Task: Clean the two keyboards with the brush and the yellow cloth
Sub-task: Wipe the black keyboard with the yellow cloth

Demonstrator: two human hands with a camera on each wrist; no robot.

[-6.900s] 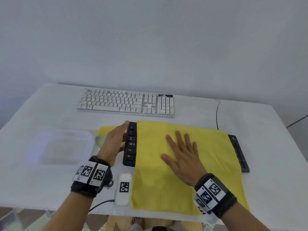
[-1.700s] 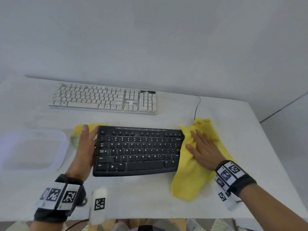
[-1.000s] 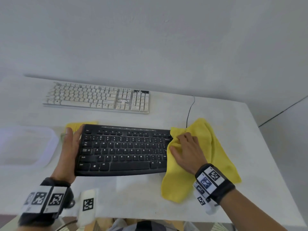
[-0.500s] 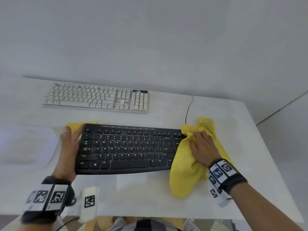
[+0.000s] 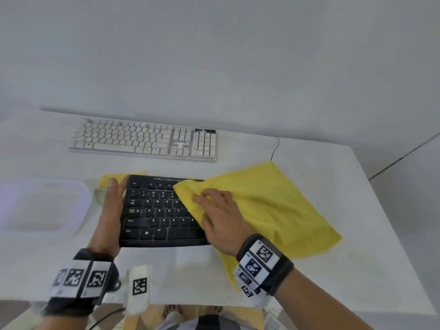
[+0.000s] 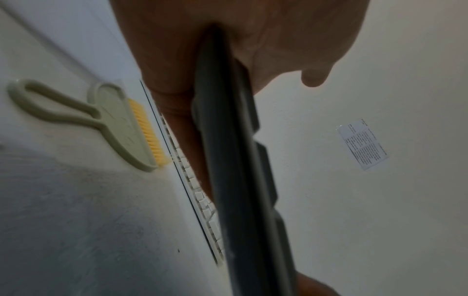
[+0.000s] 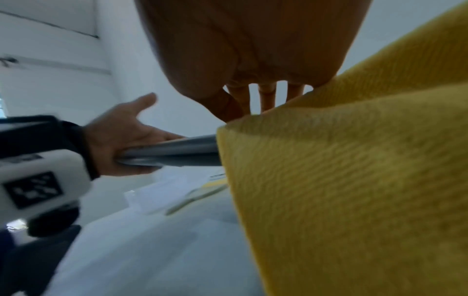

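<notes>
Since half a second ago the yellow cloth (image 5: 266, 206) has travelled leftward from the right end of the black keyboard (image 5: 154, 213) to cover its right half, the leading corner now lying over the number row. Right hand (image 5: 219, 217) rests on top of the cloth, fingers bent and bunching the fabric near that corner; its grip reads as a loose pinch on the cloth, pressing it onto the keys. Left hand (image 5: 110, 215) lies along the keyboard's left end, fingers straight and together against the edge, thumb spread apart in the right wrist view; it braces rather than clasps. In the left wrist view the keyboard's left end appears lifted slightly off the worktop (image 5: 357, 270), though blur makes this uncertain.

Brush (image 6: 121, 128) lies on the worktop just beside the left hand, untouched, its yellow bristles toward the white keyboard (image 5: 145, 141). That keyboard sits farther back, well apart from both hands. A clear plastic container (image 5: 42, 206) stands at the left.

Judgement: a return wiping pass over the black keyboard is in hand. White specks on the far keyboard suggest it remains uncleaned, so the task is likely not past its midpoint.
</notes>
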